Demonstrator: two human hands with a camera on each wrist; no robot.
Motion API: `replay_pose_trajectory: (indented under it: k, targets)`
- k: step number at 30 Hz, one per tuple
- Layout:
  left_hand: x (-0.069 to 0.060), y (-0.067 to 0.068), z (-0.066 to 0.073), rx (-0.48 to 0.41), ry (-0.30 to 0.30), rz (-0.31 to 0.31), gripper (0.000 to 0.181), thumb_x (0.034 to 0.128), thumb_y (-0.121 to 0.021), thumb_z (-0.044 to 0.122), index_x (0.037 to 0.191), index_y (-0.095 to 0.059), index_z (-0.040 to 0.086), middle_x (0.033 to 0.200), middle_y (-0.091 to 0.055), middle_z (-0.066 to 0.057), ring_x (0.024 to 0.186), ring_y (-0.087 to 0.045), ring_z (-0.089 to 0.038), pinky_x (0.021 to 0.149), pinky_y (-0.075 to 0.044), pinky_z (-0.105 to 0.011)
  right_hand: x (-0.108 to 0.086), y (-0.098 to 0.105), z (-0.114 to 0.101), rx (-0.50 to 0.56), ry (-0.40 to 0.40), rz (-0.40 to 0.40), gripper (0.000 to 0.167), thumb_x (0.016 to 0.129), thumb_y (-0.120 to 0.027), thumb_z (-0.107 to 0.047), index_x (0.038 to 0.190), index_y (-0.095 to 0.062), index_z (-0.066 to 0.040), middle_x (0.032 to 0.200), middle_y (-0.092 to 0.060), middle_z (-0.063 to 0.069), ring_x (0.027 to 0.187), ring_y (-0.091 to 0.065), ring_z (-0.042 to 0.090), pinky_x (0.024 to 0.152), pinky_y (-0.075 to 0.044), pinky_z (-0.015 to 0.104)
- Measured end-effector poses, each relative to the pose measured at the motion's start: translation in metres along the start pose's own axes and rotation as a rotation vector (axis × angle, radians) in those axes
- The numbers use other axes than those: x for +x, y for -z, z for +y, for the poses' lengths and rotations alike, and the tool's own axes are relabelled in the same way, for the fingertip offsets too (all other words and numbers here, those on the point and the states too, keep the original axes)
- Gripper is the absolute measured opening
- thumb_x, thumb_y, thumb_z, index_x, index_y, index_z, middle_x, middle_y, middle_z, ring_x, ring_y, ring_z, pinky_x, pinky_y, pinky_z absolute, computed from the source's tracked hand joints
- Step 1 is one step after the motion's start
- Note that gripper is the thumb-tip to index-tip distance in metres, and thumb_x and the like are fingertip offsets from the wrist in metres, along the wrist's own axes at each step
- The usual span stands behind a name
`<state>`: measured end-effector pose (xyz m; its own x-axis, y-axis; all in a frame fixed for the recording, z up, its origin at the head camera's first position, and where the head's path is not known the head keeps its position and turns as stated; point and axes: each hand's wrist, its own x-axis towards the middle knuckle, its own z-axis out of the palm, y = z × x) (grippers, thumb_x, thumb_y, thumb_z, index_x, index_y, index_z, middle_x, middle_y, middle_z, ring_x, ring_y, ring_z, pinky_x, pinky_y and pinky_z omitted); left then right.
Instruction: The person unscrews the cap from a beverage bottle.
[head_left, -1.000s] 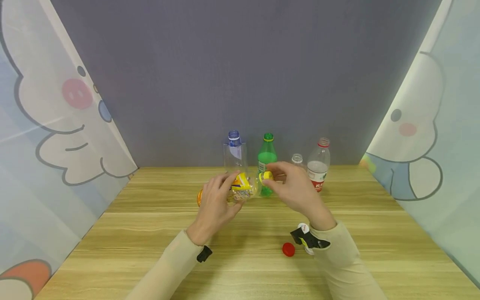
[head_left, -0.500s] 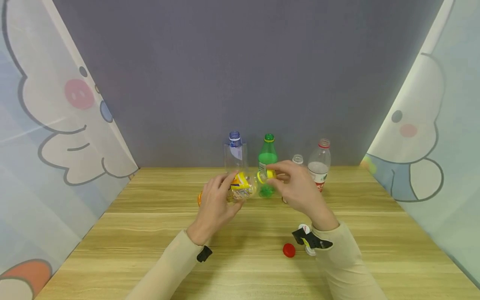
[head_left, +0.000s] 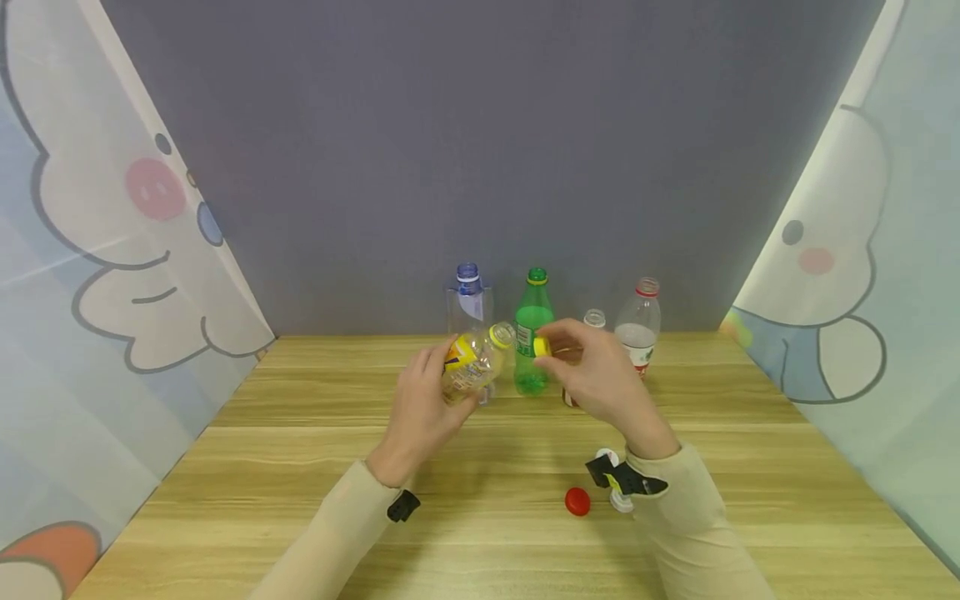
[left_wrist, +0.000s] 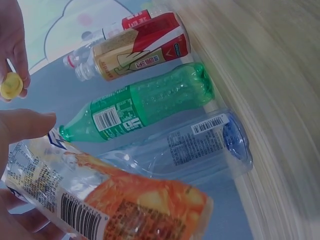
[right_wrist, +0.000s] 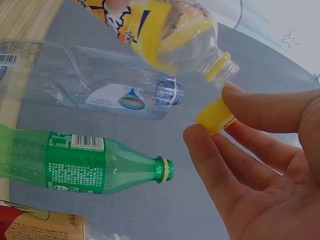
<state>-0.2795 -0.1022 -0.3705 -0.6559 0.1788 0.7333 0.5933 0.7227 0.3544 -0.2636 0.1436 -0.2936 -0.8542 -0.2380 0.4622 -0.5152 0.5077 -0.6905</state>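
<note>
My left hand (head_left: 423, 400) grips a clear plastic bottle (head_left: 480, 360) with a yellow and orange label, holding it tilted above the table. Its neck is uncapped and keeps a yellow ring, plain in the right wrist view. Between thumb and fingers my right hand (head_left: 600, 375) pinches a yellow bottle cap (right_wrist: 216, 116), a short way from the bottle's mouth. Behind the hands stand a blue-tinted clear bottle (head_left: 469, 304), a green bottle (head_left: 534, 312) and a red-labelled bottle (head_left: 637, 329), all without caps. A smaller bottle with a red and gold label (left_wrist: 145, 47) is partly hidden by my right hand.
A red cap (head_left: 577, 501) lies on the wooden table (head_left: 300, 467), beside white caps (head_left: 621, 500) partly covered by my right wrist strap. A grey panel (head_left: 480, 167) rises behind the bottles. Cartoon-printed panels (head_left: 810, 333) flank both sides.
The yellow cap has come off the bottle's neck and is now apart from it in my right hand. My left hand has drawn the bottle leftward and tilted its neck up.
</note>
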Motion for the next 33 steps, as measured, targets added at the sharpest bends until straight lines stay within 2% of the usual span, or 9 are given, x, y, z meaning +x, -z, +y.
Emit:
replay_pose_trajectory:
  k: [10, 17, 21, 29, 33]
  targets:
    - [0.003, 0.005, -0.004, -0.088, 0.079, 0.011, 0.079, 0.0761, -0.089, 0.019, 0.142, -0.048, 0.002, 0.123, -0.061, -0.013, 0.11, -0.058, -0.028, 0.095, -0.049, -0.047, 0.001, -0.01, 0.003, 0.003, -0.023, -0.065, 0.031, 0.087, -0.078, -0.004, 0.117, -0.071, -0.001, 0.108, -0.073, 0.011, 0.095, -0.072, 0.027, 0.084, -0.06, 0.039]
    - [0.006, 0.01, -0.007, -0.145, 0.083, 0.056, 0.079, 0.0778, -0.087, 0.012, 0.143, -0.045, -0.003, 0.123, -0.058, -0.016, 0.108, -0.057, -0.028, 0.091, -0.053, -0.044, -0.001, -0.017, 0.012, -0.047, -0.019, -0.15, 0.029, 0.088, -0.077, -0.003, 0.117, -0.071, 0.002, 0.106, -0.073, 0.011, 0.095, -0.07, 0.026, 0.086, -0.059, 0.04]
    - [0.007, 0.013, -0.01, -0.182, 0.081, 0.089, 0.079, 0.0777, -0.088, 0.012, 0.142, -0.044, -0.004, 0.122, -0.057, -0.017, 0.108, -0.057, -0.028, 0.09, -0.054, -0.043, -0.002, -0.018, 0.017, -0.079, -0.006, -0.173, 0.03, 0.088, -0.077, -0.003, 0.116, -0.071, 0.003, 0.107, -0.073, 0.013, 0.095, -0.07, 0.027, 0.085, -0.059, 0.042]
    - [0.006, 0.015, -0.029, -0.252, 0.174, 0.107, 0.08, 0.0813, -0.087, 0.018, 0.144, -0.042, -0.003, 0.122, -0.055, -0.016, 0.105, -0.059, -0.026, 0.085, -0.054, -0.042, -0.007, -0.02, 0.032, -0.196, -0.027, -0.251, 0.025, 0.088, -0.076, -0.005, 0.112, -0.073, -0.002, 0.103, -0.073, 0.008, 0.092, -0.069, 0.024, 0.083, -0.058, 0.042]
    - [0.006, 0.017, -0.037, -0.261, 0.22, 0.109, 0.08, 0.0813, -0.087, 0.018, 0.145, -0.042, -0.002, 0.123, -0.055, -0.015, 0.106, -0.058, -0.026, 0.087, -0.053, -0.041, -0.01, -0.026, 0.044, -0.249, -0.002, -0.283, 0.023, 0.085, -0.077, -0.004, 0.108, -0.074, -0.003, 0.097, -0.073, 0.004, 0.089, -0.068, 0.023, 0.081, -0.057, 0.042]
